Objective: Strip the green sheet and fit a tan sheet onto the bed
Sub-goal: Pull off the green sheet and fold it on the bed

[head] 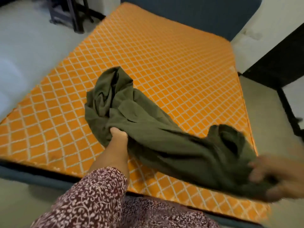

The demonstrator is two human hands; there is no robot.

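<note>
Sleeve: a maroon sleeve with a small pale floral print (92,196) fills the bottom of the view, closest to the camera, covering the person's left forearm.
Left hand: the left hand (118,132) reaches forward from that sleeve, its fingers buried in and curled round a bunch of the green cloth; the thumb shows on top.
Right hand: the right hand (276,178) is at the lower right edge, blurred; its fingers close around the other end of the same cloth.
Green sheet: the olive-green sheet (148,129) is off the bed's corners and gathered into a crumpled rope that stretches between the two hands, lying across the near half of the mattress. A loose mound rises beyond the left hand, a smaller one near the right hand.
Mattress: the bare mattress (164,55) shows orange fabric with a white diamond grid, uncovered on all the visible surface apart from under the sheet.
Bed frame: a dark blue-grey edge (21,172) runs along the near side, and a dark blue headboard (197,15) stands at the far end.
Surroundings: pale floor (24,46) on the left, dark furniture legs (69,14) at the top left, a black piece of furniture (279,63) on the right.
</note>
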